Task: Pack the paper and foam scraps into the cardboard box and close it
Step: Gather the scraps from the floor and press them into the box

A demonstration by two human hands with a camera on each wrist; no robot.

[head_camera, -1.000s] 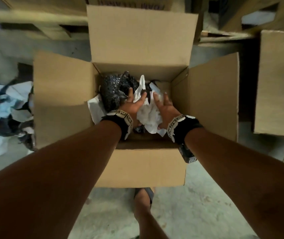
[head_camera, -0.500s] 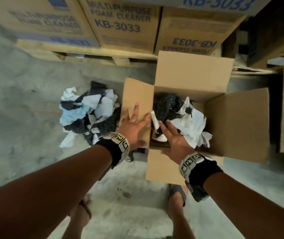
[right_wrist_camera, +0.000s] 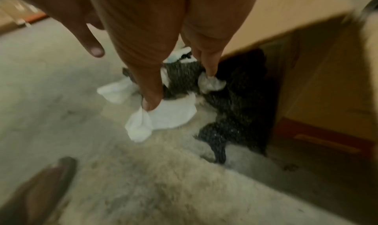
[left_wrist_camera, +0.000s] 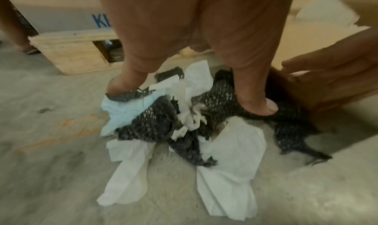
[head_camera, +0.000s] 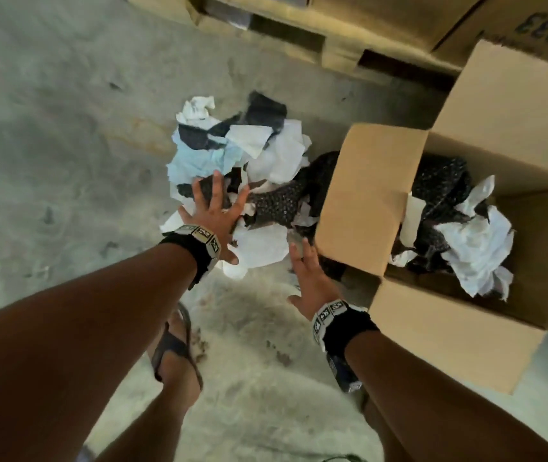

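Box [head_camera: 369,208] part-filled, flaps up; my left hand [head_camera: 214,211] and right hand [head_camera: 309,278], both spread wide, land on the floor scraps [head_camera: 259,155] left to pack.

Both arms reach down, left hand [head_camera: 214,216] and right hand [head_camera: 309,278] with fingers [left_wrist_camera: 255,105] spread, apparently grasping nothing.

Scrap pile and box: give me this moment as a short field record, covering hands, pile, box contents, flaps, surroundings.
left hand: fingers spread, pressing down on the scrap pile
right hand: fingers straight, reaching to the pile's near edge beside the box's left flap
pile: white paper, light blue paper and dark foam mesh, on the concrete floor left of the box
cardboard box: partly filled with white paper and dark foam
flaps: open
surroundings: wooden pallet behind the pile
task state: scraps left to pack, box not closed
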